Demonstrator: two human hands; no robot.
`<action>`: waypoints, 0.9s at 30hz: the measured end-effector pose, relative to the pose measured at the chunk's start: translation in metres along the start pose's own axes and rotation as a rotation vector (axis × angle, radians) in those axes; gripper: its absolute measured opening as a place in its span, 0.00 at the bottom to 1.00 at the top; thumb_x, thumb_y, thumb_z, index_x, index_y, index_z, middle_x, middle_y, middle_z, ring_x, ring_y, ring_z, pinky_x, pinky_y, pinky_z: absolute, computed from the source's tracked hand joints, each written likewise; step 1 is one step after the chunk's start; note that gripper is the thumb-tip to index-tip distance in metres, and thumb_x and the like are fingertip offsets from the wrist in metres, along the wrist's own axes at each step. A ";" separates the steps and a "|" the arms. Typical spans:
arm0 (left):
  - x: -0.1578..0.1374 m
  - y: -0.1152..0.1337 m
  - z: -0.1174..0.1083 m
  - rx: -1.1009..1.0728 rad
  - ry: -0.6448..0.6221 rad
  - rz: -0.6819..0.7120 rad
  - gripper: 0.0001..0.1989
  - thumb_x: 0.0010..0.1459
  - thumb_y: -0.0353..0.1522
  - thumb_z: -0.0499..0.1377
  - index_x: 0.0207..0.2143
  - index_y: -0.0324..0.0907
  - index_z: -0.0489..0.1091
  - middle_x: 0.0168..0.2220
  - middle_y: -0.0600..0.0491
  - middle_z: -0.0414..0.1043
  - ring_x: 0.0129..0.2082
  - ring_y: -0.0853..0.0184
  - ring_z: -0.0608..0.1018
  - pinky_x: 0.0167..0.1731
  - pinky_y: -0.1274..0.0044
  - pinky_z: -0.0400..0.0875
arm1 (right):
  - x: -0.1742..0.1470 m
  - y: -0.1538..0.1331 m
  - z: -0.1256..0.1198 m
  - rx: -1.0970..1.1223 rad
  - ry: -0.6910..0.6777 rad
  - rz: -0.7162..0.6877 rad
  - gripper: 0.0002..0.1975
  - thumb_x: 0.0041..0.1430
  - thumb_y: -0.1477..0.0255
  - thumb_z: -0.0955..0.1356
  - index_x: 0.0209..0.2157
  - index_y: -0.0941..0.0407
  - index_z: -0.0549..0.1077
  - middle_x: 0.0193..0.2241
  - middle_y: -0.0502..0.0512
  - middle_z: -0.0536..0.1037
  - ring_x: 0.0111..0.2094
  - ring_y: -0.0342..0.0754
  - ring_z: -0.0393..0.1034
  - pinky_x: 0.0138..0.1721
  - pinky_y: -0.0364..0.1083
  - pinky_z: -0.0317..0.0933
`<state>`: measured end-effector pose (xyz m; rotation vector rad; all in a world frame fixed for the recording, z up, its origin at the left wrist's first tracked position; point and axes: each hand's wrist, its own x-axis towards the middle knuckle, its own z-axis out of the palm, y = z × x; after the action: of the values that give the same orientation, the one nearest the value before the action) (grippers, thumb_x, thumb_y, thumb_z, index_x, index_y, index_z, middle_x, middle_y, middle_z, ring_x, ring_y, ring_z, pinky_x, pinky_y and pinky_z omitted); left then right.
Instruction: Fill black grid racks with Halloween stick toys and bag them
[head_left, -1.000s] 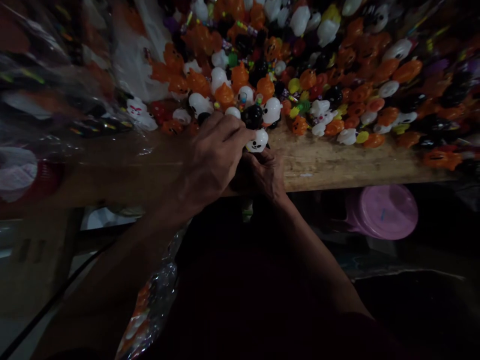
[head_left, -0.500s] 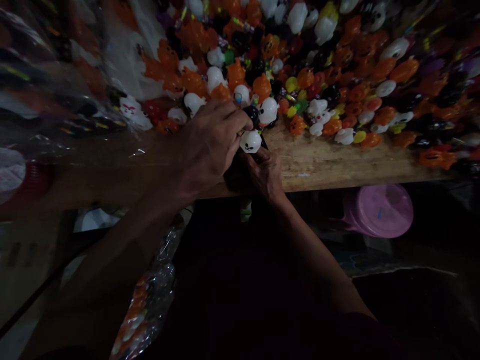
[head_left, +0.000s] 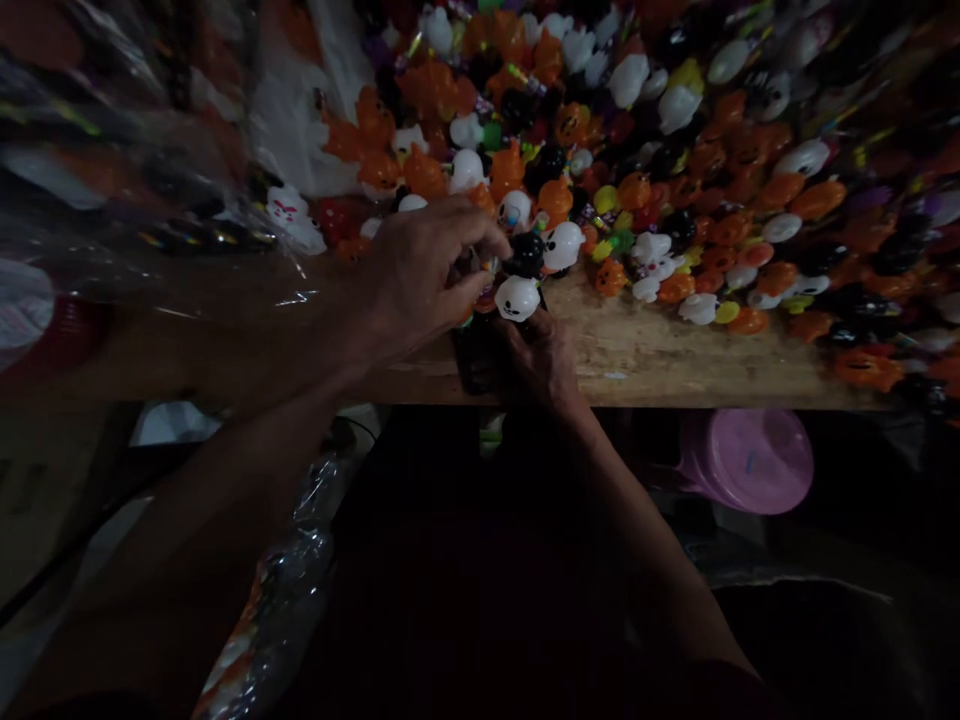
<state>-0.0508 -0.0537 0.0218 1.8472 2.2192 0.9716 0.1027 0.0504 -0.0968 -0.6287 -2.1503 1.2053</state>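
At the far left stood a red tub (head_left: pixel 79 335) with something pale in it, cut off by the picture's edge. Above it, clear plastic (head_left: pixel 217 265) spread over blurred, coloured shapes, and a white rabbit (head_left: pixel 294 215) lay at its right border. Lower down, below the bench, a clear bag (head_left: pixel 289 580) with orange and white pieces in it hung beside the left forearm.

The left hand (head_left: pixel 424 265) was over the bench, back upward, its fingers bent and a gap showing between thumb and forefinger. Small coloured bits showed near those fingertips; whether it had hold of any could not be told. Beneath and to the right, a black block (head_left: pixel 480 360) rested at the bench's front edge, too dark to make out well.

The white head (head_left: pixel 517 298), with a dark-marked face, was between the two hands, over the block. A black toy (head_left: pixel 525 255) sat just behind it, and a ghost (head_left: pixel 564 245) beside that.

The right hand (head_left: pixel 547 355) was just below the head, fingers curled in toward the block; its grip was partly hidden, so what it held could not be told.

Farther right came bare bench (head_left: pixel 637 355), the toy pile (head_left: pixel 720 230) behind it, and a pink tub (head_left: pixel 761 460) below.
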 end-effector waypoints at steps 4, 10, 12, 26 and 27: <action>-0.003 -0.003 0.005 0.057 0.021 0.095 0.12 0.60 0.28 0.59 0.46 0.45 0.74 0.45 0.52 0.77 0.38 0.67 0.77 0.43 0.74 0.75 | 0.001 -0.001 -0.003 -0.044 -0.028 -0.060 0.10 0.65 0.66 0.68 0.34 0.56 0.77 0.27 0.49 0.76 0.29 0.45 0.71 0.33 0.44 0.65; -0.015 -0.003 0.007 0.033 0.100 0.256 0.10 0.64 0.27 0.58 0.47 0.38 0.73 0.47 0.49 0.76 0.46 0.67 0.79 0.44 0.76 0.73 | -0.010 0.000 0.003 -0.215 0.070 -0.177 0.17 0.68 0.62 0.66 0.26 0.55 0.69 0.23 0.51 0.73 0.25 0.43 0.66 0.30 0.44 0.62; -0.018 -0.002 0.007 0.016 0.111 0.259 0.12 0.64 0.26 0.58 0.49 0.36 0.72 0.47 0.48 0.75 0.45 0.66 0.79 0.43 0.75 0.73 | -0.009 -0.002 0.003 -0.255 0.065 -0.156 0.18 0.69 0.60 0.66 0.26 0.54 0.69 0.23 0.50 0.73 0.24 0.42 0.65 0.29 0.44 0.61; -0.013 -0.008 0.013 -0.010 0.271 0.103 0.17 0.59 0.21 0.56 0.47 0.44 0.74 0.40 0.55 0.77 0.42 0.66 0.80 0.46 0.73 0.76 | -0.002 -0.003 0.007 -0.434 0.020 -0.192 0.18 0.70 0.63 0.63 0.30 0.58 0.76 0.28 0.56 0.79 0.25 0.44 0.68 0.28 0.44 0.56; -0.013 -0.008 0.012 0.031 0.266 0.135 0.17 0.60 0.22 0.55 0.48 0.45 0.74 0.43 0.54 0.77 0.46 0.65 0.80 0.49 0.71 0.75 | -0.002 -0.002 0.009 -0.428 0.029 -0.185 0.16 0.70 0.65 0.64 0.32 0.58 0.77 0.30 0.58 0.80 0.27 0.45 0.70 0.28 0.44 0.57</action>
<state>-0.0485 -0.0617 0.0044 2.0094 2.2856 1.2828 0.0983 0.0427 -0.0993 -0.5997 -2.3994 0.6373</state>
